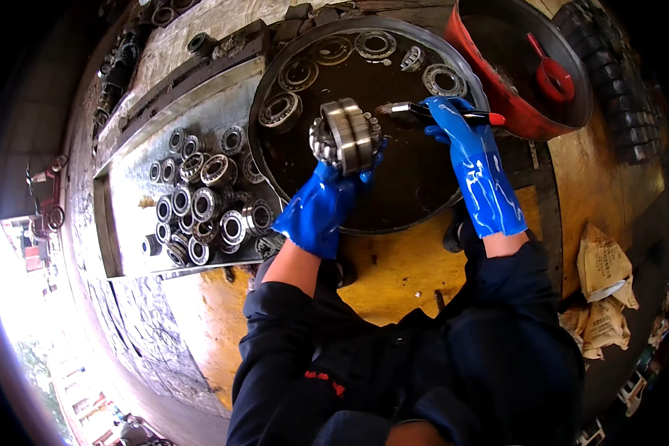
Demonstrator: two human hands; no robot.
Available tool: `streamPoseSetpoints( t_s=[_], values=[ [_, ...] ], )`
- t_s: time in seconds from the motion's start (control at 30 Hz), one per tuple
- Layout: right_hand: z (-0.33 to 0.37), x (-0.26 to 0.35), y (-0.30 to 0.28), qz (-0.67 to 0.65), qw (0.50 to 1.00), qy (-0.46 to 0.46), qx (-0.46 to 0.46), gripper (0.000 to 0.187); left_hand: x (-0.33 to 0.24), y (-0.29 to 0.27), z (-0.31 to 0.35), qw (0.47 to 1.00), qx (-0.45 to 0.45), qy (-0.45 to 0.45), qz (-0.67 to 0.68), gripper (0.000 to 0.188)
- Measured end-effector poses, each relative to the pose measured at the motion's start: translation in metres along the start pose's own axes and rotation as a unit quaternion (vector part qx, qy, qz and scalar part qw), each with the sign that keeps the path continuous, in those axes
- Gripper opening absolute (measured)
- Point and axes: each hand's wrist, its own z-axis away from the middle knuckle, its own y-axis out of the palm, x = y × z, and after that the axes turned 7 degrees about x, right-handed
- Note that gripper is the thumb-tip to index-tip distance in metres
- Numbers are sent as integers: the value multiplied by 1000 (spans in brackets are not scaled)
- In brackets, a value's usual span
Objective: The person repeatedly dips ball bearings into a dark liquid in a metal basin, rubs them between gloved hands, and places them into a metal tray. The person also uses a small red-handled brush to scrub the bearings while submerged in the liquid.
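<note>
In a blue rubber glove, my left hand (327, 197) grips a large shiny roller bearing (347, 135) from below, raised over a wide round basin (453, 56) of dark liquid. The bearing's rollers show on its left side. My right hand (457, 130), gloved alike, closes round the black-and-red handle of a paintbrush (410, 109). Its metal ferrule and bristles point left toward the bearing, with a small gap between them. Along the basin's far and left parts lie several bearing rings, among them one ring (281, 111) at the left and another (444, 80) at the right.
Left of the basin, a metal tray (130, 160) holds a heap of small bearings (204, 202). A red tub (483, 70) with a red scoop (554, 80) stands at the far right. Stacked black parts (609, 82) rise beyond it. Paper sacks (603, 271) lie at the right.
</note>
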Motion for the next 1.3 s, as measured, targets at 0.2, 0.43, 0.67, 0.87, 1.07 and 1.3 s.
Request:
streamPoseSetpoints(
  t_s=[0.2,0.43,0.67,0.87,1.07,1.3],
  values=[
    [2,0,0,16,1000,22,15,17,20,-12,-12,954,160,-53,250,49],
    [3,-3,4,15,999,33,37,18,29,-20,2,941,180,-53,283,53],
    [6,0,7,11,998,34,48,18,37,16,15,962,102,-38,249,48],
    [6,2,15,5,997,19,68,19,39,23,26,972,113,-53,197,44],
    [2,4,16,7,997,8,74,20,40,16,23,968,189,-82,143,37],
    [-1,2,16,12,996,8,92,20,41,0,24,963,185,-98,167,41]
  ],
)
